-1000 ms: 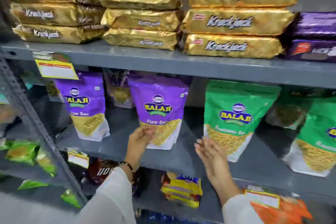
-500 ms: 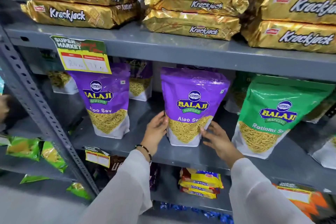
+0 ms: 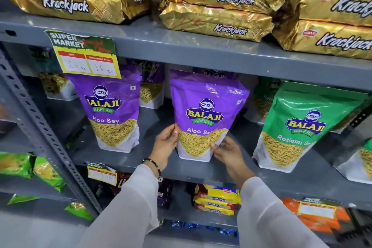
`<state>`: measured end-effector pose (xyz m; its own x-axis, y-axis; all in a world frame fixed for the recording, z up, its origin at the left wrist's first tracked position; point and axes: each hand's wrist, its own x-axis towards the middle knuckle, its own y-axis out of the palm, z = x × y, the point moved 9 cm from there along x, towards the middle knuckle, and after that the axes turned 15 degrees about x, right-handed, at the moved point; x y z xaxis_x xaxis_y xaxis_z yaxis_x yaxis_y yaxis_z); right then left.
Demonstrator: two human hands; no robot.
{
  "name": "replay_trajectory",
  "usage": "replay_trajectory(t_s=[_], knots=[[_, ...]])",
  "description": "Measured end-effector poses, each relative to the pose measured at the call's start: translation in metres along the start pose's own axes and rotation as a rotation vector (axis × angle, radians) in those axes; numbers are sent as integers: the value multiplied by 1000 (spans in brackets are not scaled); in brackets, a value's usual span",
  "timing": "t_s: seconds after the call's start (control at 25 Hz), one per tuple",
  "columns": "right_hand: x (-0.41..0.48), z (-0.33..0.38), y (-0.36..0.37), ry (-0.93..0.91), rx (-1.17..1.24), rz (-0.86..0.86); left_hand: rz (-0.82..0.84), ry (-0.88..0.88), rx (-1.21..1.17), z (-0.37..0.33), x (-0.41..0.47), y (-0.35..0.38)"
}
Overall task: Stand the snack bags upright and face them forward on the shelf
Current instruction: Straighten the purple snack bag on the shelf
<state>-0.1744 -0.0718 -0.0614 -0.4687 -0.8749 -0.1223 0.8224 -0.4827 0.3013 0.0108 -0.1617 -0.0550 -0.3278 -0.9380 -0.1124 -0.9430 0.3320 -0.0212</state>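
A purple Aloo Sev bag (image 3: 205, 110) stands upright, label forward, near the front of the grey middle shelf (image 3: 201, 169). My left hand (image 3: 166, 147) presses its lower left edge and my right hand (image 3: 227, 152) presses its lower right corner, so both hold it. To its left a second purple Aloo Sev bag (image 3: 112, 110) stands upright facing forward. On the right stands a green Ratlami Sev bag (image 3: 302, 127), also upright. More purple bags (image 3: 151, 86) and green bags (image 3: 261, 98) stand behind, partly hidden.
Gold Krackjack packs (image 3: 217, 12) are stacked on the shelf above. A price tag (image 3: 84, 56) hangs from that shelf's edge. A perforated grey upright (image 3: 40, 127) runs down the left. Biscuit packs (image 3: 217, 199) lie on the shelf below, green packets (image 3: 30, 167) at the far left.
Both hands have closed in on the middle purple bag and now grip its lower sides. The view has shifted closer and to the left.
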Motion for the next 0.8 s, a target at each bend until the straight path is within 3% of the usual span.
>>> replay_trajectory(t_s=[0.52,0.6,0.72,0.8], knots=[[-8,0,-3,22,21,-1,-26,-30,-22,1,-7,-1],[-9,1,-8,36,36,14,-170,-8,-68,0,-11,-10],[-17,11,-36,57,94,-4,-657,140,-53,-21,-46,-36],[-29,30,-71,52,172,17,-749,268,54,-50,-74,-17]])
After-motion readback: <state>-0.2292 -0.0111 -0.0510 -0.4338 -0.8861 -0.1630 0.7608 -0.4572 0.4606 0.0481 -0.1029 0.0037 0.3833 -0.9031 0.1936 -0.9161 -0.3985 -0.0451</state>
